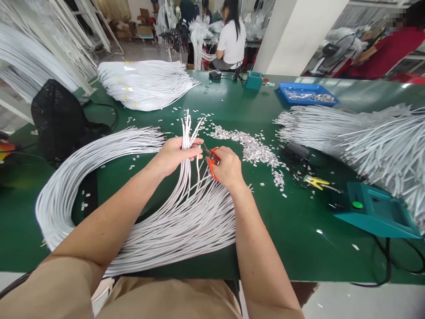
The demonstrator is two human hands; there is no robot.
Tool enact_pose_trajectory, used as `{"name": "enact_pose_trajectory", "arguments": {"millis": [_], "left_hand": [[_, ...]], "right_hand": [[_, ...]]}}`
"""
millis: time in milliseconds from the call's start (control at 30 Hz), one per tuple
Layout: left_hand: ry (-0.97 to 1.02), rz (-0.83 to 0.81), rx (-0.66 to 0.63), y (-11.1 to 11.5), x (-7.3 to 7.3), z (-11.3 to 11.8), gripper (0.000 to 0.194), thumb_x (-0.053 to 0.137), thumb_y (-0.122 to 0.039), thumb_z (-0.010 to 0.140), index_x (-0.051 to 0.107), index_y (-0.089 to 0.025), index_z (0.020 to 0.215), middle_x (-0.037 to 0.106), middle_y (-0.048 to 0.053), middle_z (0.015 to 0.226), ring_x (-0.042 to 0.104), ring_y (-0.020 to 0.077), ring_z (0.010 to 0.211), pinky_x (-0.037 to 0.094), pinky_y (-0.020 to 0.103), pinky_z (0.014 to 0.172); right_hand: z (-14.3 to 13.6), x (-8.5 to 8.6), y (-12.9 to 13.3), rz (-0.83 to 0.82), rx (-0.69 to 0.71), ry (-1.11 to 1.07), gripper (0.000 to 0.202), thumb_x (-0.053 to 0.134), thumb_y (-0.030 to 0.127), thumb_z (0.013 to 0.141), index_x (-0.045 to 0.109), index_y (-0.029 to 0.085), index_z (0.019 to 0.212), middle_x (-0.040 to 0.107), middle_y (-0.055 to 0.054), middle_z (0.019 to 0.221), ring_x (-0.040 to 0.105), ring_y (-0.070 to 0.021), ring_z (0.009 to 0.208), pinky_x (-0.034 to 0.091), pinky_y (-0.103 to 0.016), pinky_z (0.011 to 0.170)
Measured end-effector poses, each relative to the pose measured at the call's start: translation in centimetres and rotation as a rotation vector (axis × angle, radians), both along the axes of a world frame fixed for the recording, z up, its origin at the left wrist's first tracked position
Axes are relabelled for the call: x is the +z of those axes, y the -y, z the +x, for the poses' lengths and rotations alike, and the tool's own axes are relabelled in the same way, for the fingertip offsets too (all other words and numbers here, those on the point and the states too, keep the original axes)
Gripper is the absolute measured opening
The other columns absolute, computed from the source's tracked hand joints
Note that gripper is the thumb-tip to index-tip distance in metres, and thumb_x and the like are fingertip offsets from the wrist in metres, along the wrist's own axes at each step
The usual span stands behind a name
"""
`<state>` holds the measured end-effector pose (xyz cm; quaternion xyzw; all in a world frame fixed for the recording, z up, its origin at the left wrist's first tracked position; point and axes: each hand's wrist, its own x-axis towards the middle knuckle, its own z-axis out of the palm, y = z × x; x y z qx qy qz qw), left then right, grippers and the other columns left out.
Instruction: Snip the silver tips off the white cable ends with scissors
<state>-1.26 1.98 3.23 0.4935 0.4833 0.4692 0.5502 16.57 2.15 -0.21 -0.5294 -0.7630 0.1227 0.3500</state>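
Note:
My left hand (179,153) is closed around a small bunch of white cables (186,173), whose ends stick up above the thumb. In my right hand (227,166) is a pair of cutters with orange handles (213,165). Their metal tip lies close to the left fingertips, beside one cable that bends away from the bunch; whether the blades touch it I cannot tell. Below both hands a large looped bundle of white cables (179,235) spreads over the green table (282,252), curving round to the left.
Small silvery pieces (247,141) lie heaped beyond my right hand. A blue tray (307,94) and more cable bundles (146,84) lie farther back. At right are a teal device (378,208) and yellow-handled pliers (317,182); a black bag (58,119) is left. Other people sit beyond.

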Motion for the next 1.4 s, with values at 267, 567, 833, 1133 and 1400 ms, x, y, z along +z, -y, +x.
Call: {"name": "enact_pose_trajectory", "arguments": {"millis": [267, 567, 833, 1133, 1400], "left_hand": [[-0.028, -0.001, -0.030, 0.1, 0.2, -0.1, 0.041, 0.081, -0.027, 0.065, 0.072, -0.011, 0.102, 0.071, 0.007, 0.091, 0.064, 0.0136, 0.068, 0.048, 0.032, 0.068], [-0.010, 0.009, -0.036, 0.0, -0.3, -0.2, 0.045, 0.082, -0.029, 0.066, 0.071, -0.014, 0.107, 0.066, 0.002, 0.081, 0.065, 0.0130, 0.067, 0.049, 0.032, 0.071], [-0.057, 0.038, -0.163, 0.6, -0.6, 0.4, 0.056, 0.080, -0.030, 0.070, 0.064, -0.018, 0.122, 0.068, 0.002, 0.084, 0.067, 0.0161, 0.076, 0.050, 0.032, 0.074], [-0.197, 0.054, -0.051, 0.5, -1.0, 0.0, 0.041, 0.072, -0.048, 0.077, 0.074, -0.019, 0.105, 0.072, 0.010, 0.110, 0.065, 0.0205, 0.094, 0.050, 0.034, 0.087], [-0.009, 0.004, -0.054, 1.0, -0.7, 0.7, 0.039, 0.081, -0.036, 0.069, 0.071, -0.018, 0.102, 0.070, 0.007, 0.104, 0.065, 0.0226, 0.104, 0.055, 0.034, 0.083]], "right_hand": [[0.0, -0.8, -0.2, 0.132, -0.061, 0.139, 0.023, 0.059, 0.028, 0.086, 0.061, 0.020, 0.065, 0.056, -0.004, 0.068, 0.048, -0.0177, 0.069, 0.029, -0.029, 0.058], [0.6, -0.1, -0.1, 0.044, -0.124, -0.061, 0.032, 0.065, 0.035, 0.082, 0.058, 0.020, 0.055, 0.059, -0.003, 0.065, 0.050, -0.0150, 0.064, 0.033, -0.030, 0.060], [-0.6, 2.1, 1.0, -0.427, 0.201, -0.882, 0.033, 0.072, 0.051, 0.071, 0.072, 0.019, 0.074, 0.069, -0.002, 0.076, 0.062, -0.0155, 0.073, 0.048, -0.031, 0.075], [-0.3, 1.2, 0.1, -0.131, -0.325, -1.053, 0.023, 0.068, 0.040, 0.072, 0.068, 0.018, 0.078, 0.067, -0.003, 0.081, 0.058, -0.0154, 0.073, 0.049, -0.031, 0.073], [-0.6, 1.9, 0.9, -0.188, -0.016, -0.919, 0.015, 0.065, 0.031, 0.073, 0.074, 0.021, 0.077, 0.067, -0.001, 0.081, 0.060, -0.0146, 0.073, 0.048, -0.029, 0.071]]}}
